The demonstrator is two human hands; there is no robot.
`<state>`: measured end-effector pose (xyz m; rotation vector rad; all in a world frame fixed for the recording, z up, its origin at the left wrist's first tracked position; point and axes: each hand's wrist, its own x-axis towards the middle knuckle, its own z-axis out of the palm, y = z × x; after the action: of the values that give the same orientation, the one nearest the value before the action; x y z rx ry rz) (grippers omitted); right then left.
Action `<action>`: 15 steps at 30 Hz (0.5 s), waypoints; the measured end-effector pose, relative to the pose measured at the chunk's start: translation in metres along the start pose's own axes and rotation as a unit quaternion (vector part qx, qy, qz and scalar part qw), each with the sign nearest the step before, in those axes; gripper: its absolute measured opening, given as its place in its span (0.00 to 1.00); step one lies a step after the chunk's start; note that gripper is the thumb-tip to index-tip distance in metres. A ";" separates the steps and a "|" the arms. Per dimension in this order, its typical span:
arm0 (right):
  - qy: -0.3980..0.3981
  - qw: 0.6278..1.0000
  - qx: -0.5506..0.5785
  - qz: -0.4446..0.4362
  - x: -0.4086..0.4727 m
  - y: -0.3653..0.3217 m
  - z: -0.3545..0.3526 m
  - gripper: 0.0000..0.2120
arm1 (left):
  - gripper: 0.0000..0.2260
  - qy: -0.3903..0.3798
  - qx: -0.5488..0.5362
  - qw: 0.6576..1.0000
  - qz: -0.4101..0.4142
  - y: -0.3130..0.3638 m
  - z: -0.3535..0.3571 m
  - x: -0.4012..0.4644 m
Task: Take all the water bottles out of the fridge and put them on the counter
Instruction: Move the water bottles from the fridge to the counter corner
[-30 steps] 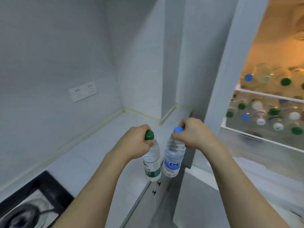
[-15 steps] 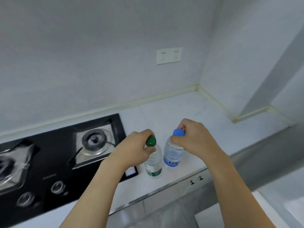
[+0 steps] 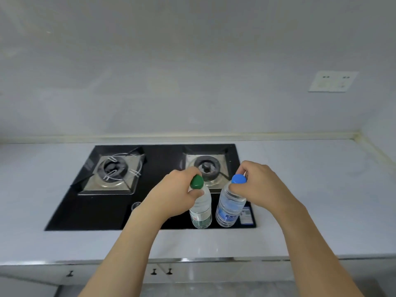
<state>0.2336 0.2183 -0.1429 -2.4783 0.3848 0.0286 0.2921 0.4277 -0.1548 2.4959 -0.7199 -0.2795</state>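
My left hand (image 3: pixel 171 195) grips the neck of a clear water bottle with a green cap (image 3: pixel 201 209). A second clear bottle, with a blue cap and blue label (image 3: pixel 230 207), hangs from my right hand (image 3: pixel 260 186), which holds it by the neck. Both bottles are upright, side by side, above the front right part of the black stove. Whether their bases touch it I cannot tell. The white counter (image 3: pixel 321 200) stretches to either side. The fridge is out of view.
A black two-burner gas stove (image 3: pixel 102 211) is set into the counter, with a left burner (image 3: pixel 113 170) and a right burner (image 3: pixel 206 168). A wall socket (image 3: pixel 332 81) sits at the upper right. Cabinet handles (image 3: pixel 161 271) show below the counter's front edge.
The view has swung left from the fridge to the stove. Both hands have carried the bottles from beside the fridge to above the stove's front right part.
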 end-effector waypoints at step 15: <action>-0.043 0.994 -0.047 -0.089 -0.010 -0.183 0.114 0.09 | 0.11 0.085 0.004 0.995 -0.060 -0.158 -0.112 -0.115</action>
<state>0.2830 0.4281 -0.1273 -2.5855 0.1266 0.0817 0.3014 0.6524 -0.1391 2.5365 -0.5043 -0.1042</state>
